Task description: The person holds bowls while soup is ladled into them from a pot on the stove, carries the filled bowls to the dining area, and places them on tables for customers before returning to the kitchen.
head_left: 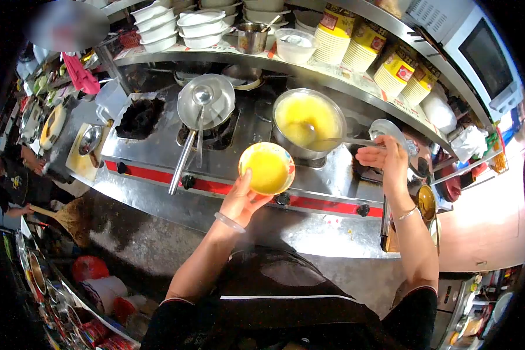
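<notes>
My left hand (243, 196) grips a small bowl (267, 169) with a patterned rim, thumb over its edge. Yellow liquid fills most of the bowl, which is held up in front of the stove. Just behind and to the right, a steel pot (281, 135) of yellow, steaming liquid stands on the stove. A ladle (347, 140) rests with its scoop in that liquid, its long handle reaching over the rim to the right. My right hand (385, 160) is at the handle's end, thumb above it and the other fingers loosely extended below.
On the stove (157, 160), a long-handled pan (207, 108) holds another ladle. Stacked white containers (204, 28) and yellow paper bowls (334, 35) line the shelf above. A microwave (484, 58) sits at upper right. At left, another person's hand (24, 210) holds a straw broom (70, 220).
</notes>
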Action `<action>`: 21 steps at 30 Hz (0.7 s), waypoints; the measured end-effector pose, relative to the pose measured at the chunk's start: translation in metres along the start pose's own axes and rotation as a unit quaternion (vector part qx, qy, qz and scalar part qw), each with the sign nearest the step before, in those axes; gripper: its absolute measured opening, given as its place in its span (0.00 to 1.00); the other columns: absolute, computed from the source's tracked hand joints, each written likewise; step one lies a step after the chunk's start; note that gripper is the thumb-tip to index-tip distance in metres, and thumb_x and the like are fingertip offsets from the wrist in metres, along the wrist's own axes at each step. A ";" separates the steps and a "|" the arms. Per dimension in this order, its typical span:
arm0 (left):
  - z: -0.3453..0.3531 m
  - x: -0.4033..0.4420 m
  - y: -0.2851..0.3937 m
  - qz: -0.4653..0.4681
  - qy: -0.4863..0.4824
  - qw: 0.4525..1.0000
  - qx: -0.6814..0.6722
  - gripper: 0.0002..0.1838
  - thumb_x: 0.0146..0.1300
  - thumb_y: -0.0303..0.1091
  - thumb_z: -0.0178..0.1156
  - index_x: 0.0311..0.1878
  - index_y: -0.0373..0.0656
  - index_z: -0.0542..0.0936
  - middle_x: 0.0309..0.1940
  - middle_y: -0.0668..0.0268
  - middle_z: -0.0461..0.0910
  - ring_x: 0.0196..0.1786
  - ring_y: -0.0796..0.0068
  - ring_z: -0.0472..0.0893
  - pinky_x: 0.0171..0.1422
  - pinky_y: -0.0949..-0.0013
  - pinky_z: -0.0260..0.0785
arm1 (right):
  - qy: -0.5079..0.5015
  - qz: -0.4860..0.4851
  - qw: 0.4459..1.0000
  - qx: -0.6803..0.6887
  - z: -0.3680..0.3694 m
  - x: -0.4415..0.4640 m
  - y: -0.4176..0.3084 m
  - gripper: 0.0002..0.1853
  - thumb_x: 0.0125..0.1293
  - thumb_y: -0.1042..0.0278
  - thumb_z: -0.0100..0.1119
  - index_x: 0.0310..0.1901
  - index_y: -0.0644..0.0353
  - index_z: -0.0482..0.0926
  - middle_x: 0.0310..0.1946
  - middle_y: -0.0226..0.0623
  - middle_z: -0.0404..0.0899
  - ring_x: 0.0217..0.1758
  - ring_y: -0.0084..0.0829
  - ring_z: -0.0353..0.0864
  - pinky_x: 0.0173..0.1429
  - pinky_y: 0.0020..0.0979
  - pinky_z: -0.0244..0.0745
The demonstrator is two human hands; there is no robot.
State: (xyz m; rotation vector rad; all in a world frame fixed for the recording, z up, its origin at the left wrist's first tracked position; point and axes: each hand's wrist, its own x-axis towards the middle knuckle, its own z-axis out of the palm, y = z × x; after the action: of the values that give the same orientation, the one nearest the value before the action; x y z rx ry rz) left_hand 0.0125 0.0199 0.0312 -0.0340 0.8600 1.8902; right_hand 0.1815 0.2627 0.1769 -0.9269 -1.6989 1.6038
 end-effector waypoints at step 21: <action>0.021 0.013 -0.002 -0.013 -0.006 1.000 -0.023 0.32 0.61 0.53 0.59 0.64 0.51 0.63 0.59 0.66 0.69 0.64 0.64 0.66 0.66 0.46 0.60 | -0.111 -0.191 0.975 -0.037 -0.005 -0.083 -0.016 0.12 0.72 0.63 0.38 0.40 0.63 0.67 0.33 0.55 0.80 0.33 0.43 0.83 0.39 0.37 0.79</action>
State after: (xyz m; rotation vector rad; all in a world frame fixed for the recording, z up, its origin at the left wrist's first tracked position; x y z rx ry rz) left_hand 0.0151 0.0426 0.0414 -0.0617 0.8056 1.8843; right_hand 0.2312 0.1972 0.1956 -0.4257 -1.9593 1.4297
